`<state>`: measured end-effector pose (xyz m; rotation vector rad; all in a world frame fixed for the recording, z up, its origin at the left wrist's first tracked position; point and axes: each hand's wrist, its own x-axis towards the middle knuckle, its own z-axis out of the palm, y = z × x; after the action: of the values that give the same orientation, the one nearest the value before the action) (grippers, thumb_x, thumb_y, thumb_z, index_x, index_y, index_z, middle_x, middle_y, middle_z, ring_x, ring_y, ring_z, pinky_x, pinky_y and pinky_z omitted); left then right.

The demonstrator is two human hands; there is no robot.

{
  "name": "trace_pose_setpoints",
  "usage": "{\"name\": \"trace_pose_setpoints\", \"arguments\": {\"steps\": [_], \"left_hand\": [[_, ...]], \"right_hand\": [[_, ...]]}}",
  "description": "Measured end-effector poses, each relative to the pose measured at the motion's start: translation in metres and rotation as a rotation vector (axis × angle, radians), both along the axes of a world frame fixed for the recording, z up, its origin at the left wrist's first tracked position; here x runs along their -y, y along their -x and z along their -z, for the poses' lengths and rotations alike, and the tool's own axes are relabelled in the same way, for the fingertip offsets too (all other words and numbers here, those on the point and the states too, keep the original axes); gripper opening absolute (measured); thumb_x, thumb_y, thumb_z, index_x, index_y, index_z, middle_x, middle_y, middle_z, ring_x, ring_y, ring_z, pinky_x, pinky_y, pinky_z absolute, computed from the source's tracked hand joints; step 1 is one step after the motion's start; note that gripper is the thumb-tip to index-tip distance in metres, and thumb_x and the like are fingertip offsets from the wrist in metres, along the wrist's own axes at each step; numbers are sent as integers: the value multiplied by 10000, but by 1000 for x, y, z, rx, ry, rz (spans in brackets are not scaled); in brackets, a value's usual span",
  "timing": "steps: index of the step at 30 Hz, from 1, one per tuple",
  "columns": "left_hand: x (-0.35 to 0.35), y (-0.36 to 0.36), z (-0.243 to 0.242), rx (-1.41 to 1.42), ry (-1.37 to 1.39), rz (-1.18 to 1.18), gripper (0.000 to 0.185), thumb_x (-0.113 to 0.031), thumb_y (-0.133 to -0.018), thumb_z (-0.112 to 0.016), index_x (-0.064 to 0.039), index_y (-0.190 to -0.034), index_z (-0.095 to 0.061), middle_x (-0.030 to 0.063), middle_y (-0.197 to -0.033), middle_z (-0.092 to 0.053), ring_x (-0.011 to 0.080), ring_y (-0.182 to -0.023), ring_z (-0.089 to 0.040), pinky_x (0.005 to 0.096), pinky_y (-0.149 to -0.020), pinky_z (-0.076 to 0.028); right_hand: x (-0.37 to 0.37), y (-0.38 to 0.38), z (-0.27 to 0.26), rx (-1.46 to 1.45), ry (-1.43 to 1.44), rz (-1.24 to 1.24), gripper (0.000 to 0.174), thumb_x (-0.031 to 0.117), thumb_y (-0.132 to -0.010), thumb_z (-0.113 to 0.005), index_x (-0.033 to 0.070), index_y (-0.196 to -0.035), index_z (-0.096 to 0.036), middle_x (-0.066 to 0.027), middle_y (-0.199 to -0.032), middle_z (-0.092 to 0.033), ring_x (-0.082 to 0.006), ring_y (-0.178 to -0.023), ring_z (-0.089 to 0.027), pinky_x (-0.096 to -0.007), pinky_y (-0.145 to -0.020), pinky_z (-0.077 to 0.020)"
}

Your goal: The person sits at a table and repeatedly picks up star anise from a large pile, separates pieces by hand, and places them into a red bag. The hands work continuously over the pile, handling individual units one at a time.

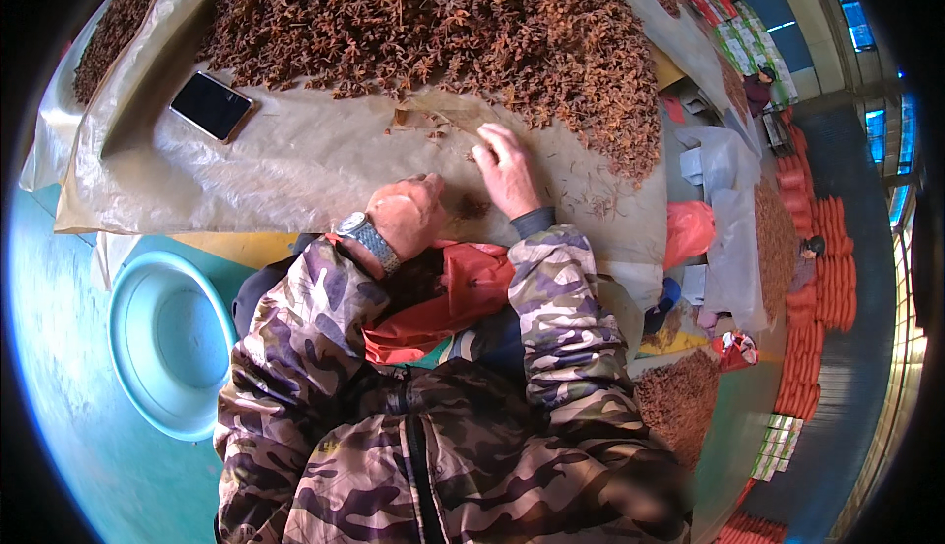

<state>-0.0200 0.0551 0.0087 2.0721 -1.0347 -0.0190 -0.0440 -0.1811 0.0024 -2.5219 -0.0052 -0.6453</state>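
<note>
A broad heap of reddish-brown star anise (443, 27) lies on a table covered with translucent plastic sheeting (295, 145). My left hand (410, 212), with a metal wristwatch (365, 240) on its wrist, is curled at the near edge of the sheet; its fingertips are hidden, so what it may hold cannot be told. To its right, my right hand (508, 167) is over the sheet, fingers bent and pointing towards the heap, near a few loose bits. Below the hands, a red plastic bag (472, 285) hangs open at my lap. Dark crumbs (472, 206) lie between the hands.
A smartphone (212, 107) rests on the sheet at left. On the floor stands a light-blue plastic basin (173, 344). At right are a pink-red bag (688, 234), another heap of spice (683, 404), stacked red sacks (834, 263) and people farther off, one person (759, 92) beside stacked boxes.
</note>
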Motion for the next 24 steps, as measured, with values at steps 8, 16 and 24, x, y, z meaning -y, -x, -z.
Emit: {"name": "trace_pose_setpoints", "arguments": {"steps": [8, 16, 24], "left_hand": [[6, 3, -7, 12, 17, -110, 162, -127, -863, -636, -30, -993, -629, 223, -990, -693, 424, -954, -686, 499, -807, -570], [12, 1, -11, 172, 26, -69, 500, -193, -823, -763, -84, -1293, -632, 181, -1313, -603, 402, -1206, -579, 503, -1032, -491], [30, 22, -1, 193, 17, 234, 464, -272, -878, -764, -98, -1295, -658, 146, -1434, -569, 355, -1386, -501, 490, -1144, -415]], "right_hand": [[-41, 54, -27, -88, 61, -235, 243, 60, -911, -719, 8, -1147, -695, -158, -1278, -685, -366, -1252, -624, -433, -1087, -493], [37, 2, -55, 100, 29, 212, 489, 253, -905, -772, -26, -1284, -638, -207, -1339, -648, -342, -1220, -639, -430, -1067, -509], [79, -64, -23, -113, 239, 325, 702, 450, -881, -765, 115, -1463, -561, -137, -1532, -507, -360, -1371, -506, -482, -1122, -444]]}}
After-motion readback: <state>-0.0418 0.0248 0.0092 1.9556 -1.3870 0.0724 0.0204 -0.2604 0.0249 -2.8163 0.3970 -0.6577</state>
